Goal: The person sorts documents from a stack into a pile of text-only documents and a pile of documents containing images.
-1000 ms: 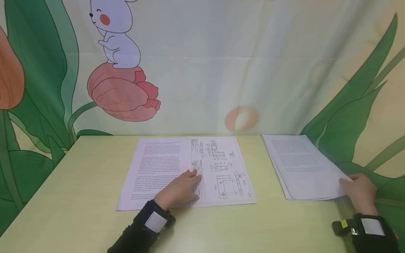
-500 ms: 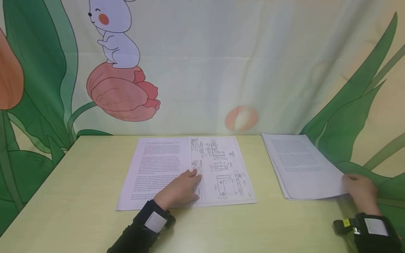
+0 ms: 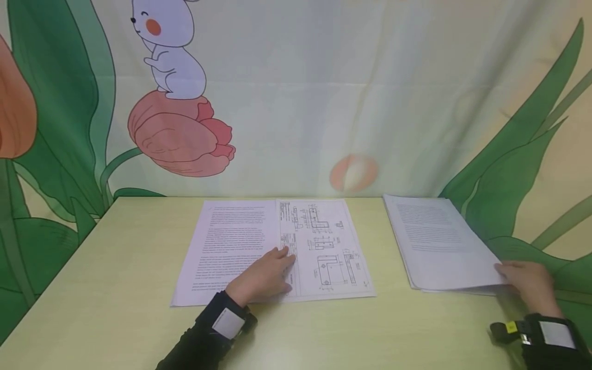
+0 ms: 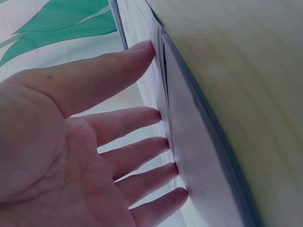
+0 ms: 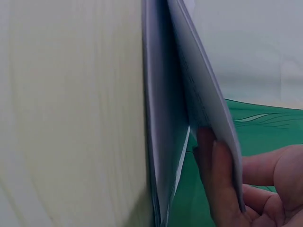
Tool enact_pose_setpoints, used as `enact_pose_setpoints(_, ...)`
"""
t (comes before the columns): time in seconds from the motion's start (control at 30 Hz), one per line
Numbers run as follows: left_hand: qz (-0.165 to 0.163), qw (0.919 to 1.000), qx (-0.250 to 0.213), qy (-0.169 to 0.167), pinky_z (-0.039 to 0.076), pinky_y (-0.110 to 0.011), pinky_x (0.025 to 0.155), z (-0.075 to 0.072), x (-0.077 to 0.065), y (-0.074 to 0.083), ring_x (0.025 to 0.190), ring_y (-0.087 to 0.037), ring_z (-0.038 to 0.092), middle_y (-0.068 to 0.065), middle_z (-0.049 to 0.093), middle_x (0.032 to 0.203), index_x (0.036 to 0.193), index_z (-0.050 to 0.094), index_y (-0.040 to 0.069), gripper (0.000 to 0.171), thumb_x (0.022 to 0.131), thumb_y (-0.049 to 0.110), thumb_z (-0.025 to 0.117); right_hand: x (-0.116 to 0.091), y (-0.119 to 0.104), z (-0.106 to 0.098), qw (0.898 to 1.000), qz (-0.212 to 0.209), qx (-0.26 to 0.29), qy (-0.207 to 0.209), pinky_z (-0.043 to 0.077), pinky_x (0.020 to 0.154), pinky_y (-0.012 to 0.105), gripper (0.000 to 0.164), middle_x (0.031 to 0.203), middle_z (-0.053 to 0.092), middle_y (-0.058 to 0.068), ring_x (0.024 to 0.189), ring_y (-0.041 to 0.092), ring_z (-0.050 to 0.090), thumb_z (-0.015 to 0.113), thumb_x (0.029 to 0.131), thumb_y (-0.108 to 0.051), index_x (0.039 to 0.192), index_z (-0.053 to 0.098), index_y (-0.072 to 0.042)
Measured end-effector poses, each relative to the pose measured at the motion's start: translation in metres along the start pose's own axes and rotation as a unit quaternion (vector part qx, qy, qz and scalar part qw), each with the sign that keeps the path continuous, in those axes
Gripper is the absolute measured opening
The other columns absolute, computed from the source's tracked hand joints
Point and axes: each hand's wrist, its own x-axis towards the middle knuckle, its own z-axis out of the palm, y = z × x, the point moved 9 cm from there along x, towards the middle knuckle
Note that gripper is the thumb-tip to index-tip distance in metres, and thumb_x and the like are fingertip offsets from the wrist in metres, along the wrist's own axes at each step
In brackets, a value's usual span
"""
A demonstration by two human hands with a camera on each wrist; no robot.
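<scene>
My left hand [image 3: 265,275] rests with its fingertips on the inner edge of a printed text page [image 3: 231,246], beside a drawing sheet [image 3: 328,252] with L-shaped part views. In the left wrist view, the fingers of that hand [image 4: 71,142] are spread and nearly straight against the paper. To the right lies a stack of printed paper [image 3: 435,241]. My right hand [image 3: 532,285] pinches its near right edge. The right wrist view shows the upper sheets [image 5: 208,80] raised at an angle, some fingers [image 5: 220,175] under them, apart from the lower sheets [image 5: 163,104].
Both paper piles lie on a pale yellow table [image 3: 115,267], their far edges near its back edge. A printed curtain [image 3: 287,103] with a rabbit, flowers and leaves hangs behind. Bare tabletop separates the two piles.
My right hand keeps hold of the sheets' edge, shifting slightly; the upper sheets now sit a little apart from those beneath. The left hand has stayed in place.
</scene>
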Motion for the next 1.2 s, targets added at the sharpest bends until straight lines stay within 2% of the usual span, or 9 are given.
enact_pose_setpoints(0.1, 0.003, 1.0000, 0.004, 0.001, 0.028, -0.048, 0.114, 0.000, 0.000, 0.000, 0.140, -0.037, 0.030, -0.015, 0.036, 0.151, 0.139, 0.048, 0.008, 0.064, 0.082, 0.025, 0.071, -0.001, 0.003, -0.003, 0.999, 0.011, 0.035, 0.004, 0.046, 0.059, 0.030, 0.064, 0.131, 0.044, 0.038, 0.082, 0.027, 0.060, 0.052, 0.093, -0.036, 0.132, 0.041, 0.013)
enact_pose_setpoints(0.23, 0.006, 1.0000, 0.004, 0.000, 0.028, -0.048, 0.114, 0.000, 0.000, 0.001, 0.140, -0.037, 0.030, -0.015, 0.035, 0.151, 0.139, 0.047, 0.007, 0.064, 0.082, 0.025, 0.071, -0.002, 0.012, -0.006, 0.994, 0.056, 0.085, 0.031, 0.045, 0.054, 0.028, 0.063, 0.110, 0.058, 0.034, 0.062, 0.004, 0.051, 0.056, 0.092, -0.034, 0.136, 0.040, 0.008)
enact_pose_setpoints(0.4, 0.007, 1.0000, 0.001, -0.003, 0.028, -0.048, 0.114, -0.001, 0.000, 0.002, 0.140, -0.037, 0.029, -0.016, 0.035, 0.151, 0.140, 0.047, 0.007, 0.064, 0.083, 0.025, 0.071, -0.003, 0.019, -0.008, 0.987, 0.087, 0.118, 0.072, 0.047, 0.051, 0.023, 0.056, 0.130, 0.048, 0.034, 0.053, -0.007, 0.044, 0.056, 0.092, -0.026, 0.136, 0.041, 0.006)
enact_pose_setpoints(0.57, 0.007, 0.9999, -0.013, -0.005, 0.028, -0.047, 0.114, -0.001, 0.000, 0.002, 0.140, -0.037, 0.030, -0.016, 0.036, 0.150, 0.138, 0.048, 0.005, 0.063, 0.082, 0.023, 0.071, -0.003, 0.022, -0.009, 0.984, 0.106, 0.125, 0.076, 0.044, 0.049, 0.021, 0.055, 0.142, 0.038, 0.029, 0.063, 0.008, 0.057, 0.055, 0.093, -0.026, 0.138, 0.041, 0.004)
enact_pose_setpoints(0.73, 0.006, 0.9997, -0.021, -0.006, 0.027, -0.047, 0.114, 0.000, 0.000, 0.000, 0.140, -0.038, 0.029, -0.016, 0.036, 0.150, 0.138, 0.049, 0.005, 0.063, 0.082, 0.023, 0.071, -0.005, 0.021, -0.009, 0.981, 0.115, 0.135, 0.077, 0.044, 0.049, 0.021, 0.055, 0.144, 0.037, 0.027, 0.052, -0.008, 0.043, 0.054, 0.094, -0.026, 0.139, 0.039, 0.001)
enact_pose_setpoints(0.87, 0.005, 0.9998, -0.019, -0.005, 0.028, -0.047, 0.114, 0.000, 0.000, 0.000, 0.140, -0.038, 0.030, -0.016, 0.036, 0.150, 0.138, 0.049, 0.005, 0.063, 0.082, 0.024, 0.071, -0.009, 0.019, -0.010, 0.981, 0.126, 0.127, 0.077, 0.040, 0.054, 0.020, 0.057, 0.145, 0.037, 0.023, 0.076, 0.019, 0.061, 0.053, 0.094, -0.032, 0.141, 0.038, -0.004)
enact_pose_setpoints(1.03, 0.004, 0.9999, -0.017, -0.002, 0.028, -0.048, 0.114, -0.002, 0.000, 0.001, 0.140, -0.038, 0.030, -0.017, 0.036, 0.150, 0.138, 0.049, 0.005, 0.064, 0.081, 0.024, 0.071, -0.013, 0.018, -0.006, 0.974, 0.121, 0.182, 0.064, 0.044, 0.052, 0.016, 0.061, 0.149, 0.031, 0.023, 0.061, -0.003, 0.056, 0.054, 0.093, -0.032, 0.143, 0.034, -0.004)
enact_pose_setpoints(1.1, 0.004, 0.9999, -0.016, 0.000, 0.028, -0.048, 0.114, -0.001, 0.000, 0.000, 0.140, -0.038, 0.030, -0.017, 0.036, 0.150, 0.138, 0.049, 0.005, 0.064, 0.081, 0.024, 0.072, -0.015, 0.017, -0.006, 0.971, 0.113, 0.198, 0.066, 0.046, 0.050, 0.016, 0.063, 0.144, 0.042, 0.022, 0.053, -0.015, 0.043, 0.057, 0.092, -0.033, 0.143, 0.035, -0.003)
enact_pose_setpoints(1.2, 0.004, 0.9999, -0.016, 0.003, 0.028, -0.048, 0.114, -0.001, 0.000, 0.000, 0.139, -0.038, 0.031, -0.017, 0.036, 0.150, 0.138, 0.049, 0.006, 0.064, 0.081, 0.024, 0.072, -0.020, 0.013, -0.007, 0.968, 0.108, 0.215, 0.072, 0.046, 0.052, 0.016, 0.065, 0.115, 0.066, 0.011, 0.055, -0.015, 0.045, 0.059, 0.091, -0.035, 0.142, 0.036, -0.004)
